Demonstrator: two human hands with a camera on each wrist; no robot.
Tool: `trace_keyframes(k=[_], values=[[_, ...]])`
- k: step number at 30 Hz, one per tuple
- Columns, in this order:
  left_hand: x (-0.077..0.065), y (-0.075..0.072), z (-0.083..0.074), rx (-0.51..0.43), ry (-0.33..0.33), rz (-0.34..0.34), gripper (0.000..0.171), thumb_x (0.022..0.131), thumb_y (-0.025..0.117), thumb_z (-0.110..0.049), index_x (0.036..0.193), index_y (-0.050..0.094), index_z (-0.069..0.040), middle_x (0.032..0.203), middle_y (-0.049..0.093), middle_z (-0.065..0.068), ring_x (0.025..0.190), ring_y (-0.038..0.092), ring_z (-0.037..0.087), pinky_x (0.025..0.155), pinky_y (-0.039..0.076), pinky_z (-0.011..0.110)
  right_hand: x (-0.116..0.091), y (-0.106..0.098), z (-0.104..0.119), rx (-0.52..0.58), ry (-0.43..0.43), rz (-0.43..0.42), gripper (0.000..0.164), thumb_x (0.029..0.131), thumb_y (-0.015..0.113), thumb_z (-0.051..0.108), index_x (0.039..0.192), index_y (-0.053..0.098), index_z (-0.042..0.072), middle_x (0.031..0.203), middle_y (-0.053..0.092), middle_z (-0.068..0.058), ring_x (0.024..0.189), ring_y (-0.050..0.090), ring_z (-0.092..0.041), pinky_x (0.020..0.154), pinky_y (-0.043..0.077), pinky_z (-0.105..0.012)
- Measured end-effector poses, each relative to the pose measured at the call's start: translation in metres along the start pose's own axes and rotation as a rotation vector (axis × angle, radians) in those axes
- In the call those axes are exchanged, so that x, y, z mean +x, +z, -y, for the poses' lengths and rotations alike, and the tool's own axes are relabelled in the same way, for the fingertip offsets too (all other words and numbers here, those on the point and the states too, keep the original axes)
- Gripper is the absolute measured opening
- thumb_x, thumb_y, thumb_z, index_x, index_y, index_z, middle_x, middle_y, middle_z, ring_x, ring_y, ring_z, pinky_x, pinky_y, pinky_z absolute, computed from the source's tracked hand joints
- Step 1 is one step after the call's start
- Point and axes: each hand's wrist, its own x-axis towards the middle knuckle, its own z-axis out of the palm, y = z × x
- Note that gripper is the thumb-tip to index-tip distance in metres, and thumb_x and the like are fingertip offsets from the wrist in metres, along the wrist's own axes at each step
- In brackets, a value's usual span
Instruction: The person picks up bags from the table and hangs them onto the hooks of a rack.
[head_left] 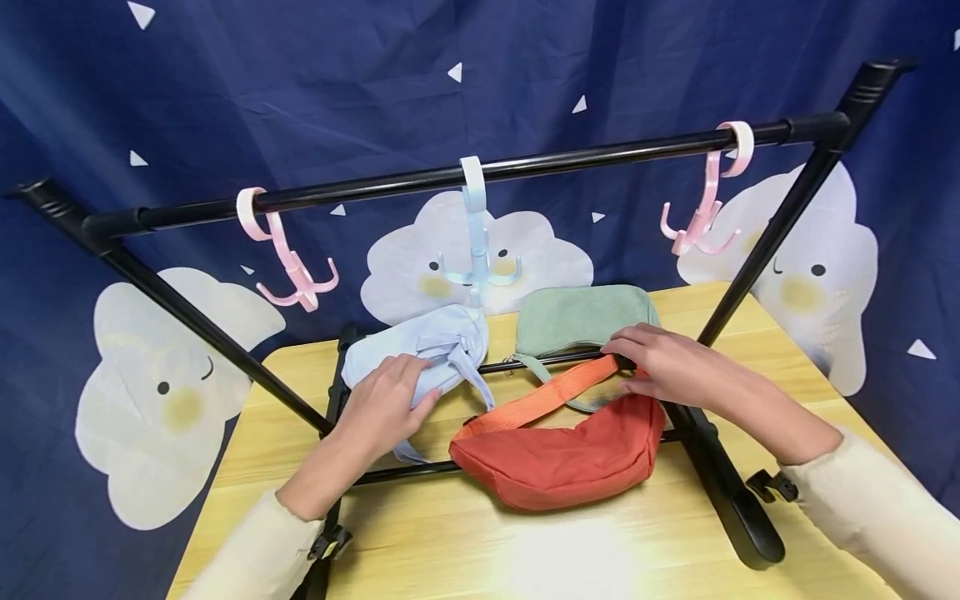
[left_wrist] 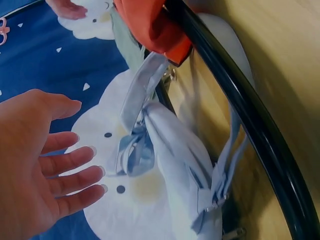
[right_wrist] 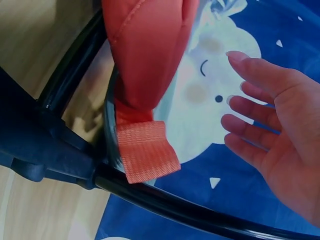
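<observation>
My left hand (head_left: 386, 404) hovers by the light blue pouch (head_left: 408, 337) with its tied straps, thumb and fingers spread. In the left wrist view that hand (left_wrist: 40, 165) holds nothing, and the pouch (left_wrist: 175, 145) is beside it. Over on the right, my right hand (head_left: 663, 362) is above the end of the orange strap (head_left: 543, 404) of a red waist bag (head_left: 562, 467). The right wrist view has its fingers relaxed and apart from the strap (right_wrist: 147, 150). Behind the red bag lies a sage green pouch (head_left: 585, 318), partly behind my right fingers in the head view.
A black rack spans the wooden table (head_left: 480, 542), its top bar (head_left: 390, 182) above the bags. From the bar hang a pink hook (head_left: 300, 283) at left, a blue hook (head_left: 477, 250) mid-bar and another pink hook (head_left: 701, 218) at right. A navy cloud-print curtain (head_left: 300, 83) stands behind.
</observation>
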Motion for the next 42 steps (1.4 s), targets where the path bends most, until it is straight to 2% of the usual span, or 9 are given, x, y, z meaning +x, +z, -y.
trace_keyframes(k=[5,12,20,23,27,32,37,42], values=[[0.010,0.008,-0.005,-0.023,0.018,0.011,0.044,0.096,0.072,-0.037,0.128,0.066,-0.008,0.120,0.071,0.008,0.106,0.067,0.028,0.087,0.059,0.046,0.004,0.010,-0.003,0.041,0.017,0.050,0.047,0.082,0.088,0.020,0.122,0.070,0.004,0.119,0.070,-0.010,0.110,0.067,-0.028,0.093,0.059,-0.044],[0.025,0.015,-0.017,-0.070,0.021,0.070,0.047,0.097,0.072,-0.038,0.133,0.065,-0.008,0.128,0.070,0.009,0.118,0.066,0.029,0.098,0.058,0.046,0.008,0.021,-0.005,0.058,0.036,0.109,0.047,0.084,0.087,0.022,0.125,0.069,0.004,0.121,0.070,-0.008,0.112,0.068,-0.026,0.096,0.058,-0.043],[0.034,0.021,-0.027,-0.101,0.023,0.118,0.052,0.097,0.071,-0.038,0.138,0.063,-0.006,0.135,0.068,0.012,0.129,0.063,0.030,0.103,0.056,0.047,0.014,0.028,-0.006,0.049,0.012,0.090,0.045,0.082,0.089,0.021,0.121,0.071,0.005,0.118,0.070,-0.008,0.111,0.068,-0.026,0.094,0.059,-0.043],[0.038,0.023,-0.031,-0.137,0.033,0.157,0.053,0.098,0.070,-0.037,0.140,0.061,-0.005,0.139,0.066,0.014,0.133,0.061,0.032,0.106,0.055,0.049,0.016,0.033,-0.007,0.052,0.003,0.094,0.046,0.082,0.089,0.021,0.120,0.071,0.005,0.117,0.070,-0.008,0.111,0.069,-0.025,0.094,0.060,-0.042],[0.045,0.027,-0.036,-0.148,0.065,0.184,0.054,0.100,0.068,-0.037,0.142,0.059,-0.004,0.140,0.066,0.014,0.132,0.061,0.032,0.108,0.053,0.048,0.020,0.038,-0.007,0.082,-0.014,0.091,0.044,0.081,0.090,0.020,0.119,0.071,0.007,0.116,0.071,-0.007,0.109,0.069,-0.024,0.093,0.059,-0.040],[0.055,0.031,-0.043,-0.157,0.093,0.185,0.054,0.100,0.068,-0.037,0.142,0.060,-0.003,0.138,0.067,0.014,0.130,0.063,0.031,0.108,0.053,0.046,0.022,0.042,-0.010,0.089,-0.039,0.073,0.043,0.079,0.091,0.018,0.117,0.072,0.008,0.114,0.071,-0.007,0.106,0.069,-0.022,0.092,0.059,-0.039],[0.061,0.037,-0.048,-0.174,0.087,0.224,0.055,0.100,0.068,-0.037,0.143,0.059,-0.004,0.137,0.067,0.014,0.127,0.064,0.030,0.107,0.054,0.043,0.023,0.046,-0.013,0.096,-0.042,0.076,0.043,0.079,0.091,0.016,0.117,0.072,0.007,0.113,0.071,-0.007,0.105,0.069,-0.022,0.091,0.060,-0.039],[0.063,0.042,-0.050,-0.190,0.057,0.293,0.056,0.101,0.066,-0.039,0.145,0.056,-0.007,0.141,0.064,0.015,0.131,0.062,0.031,0.110,0.052,0.045,0.025,0.049,-0.016,0.097,-0.042,0.080,0.044,0.079,0.091,0.016,0.117,0.072,0.007,0.113,0.071,-0.007,0.105,0.069,-0.023,0.091,0.060,-0.039]])
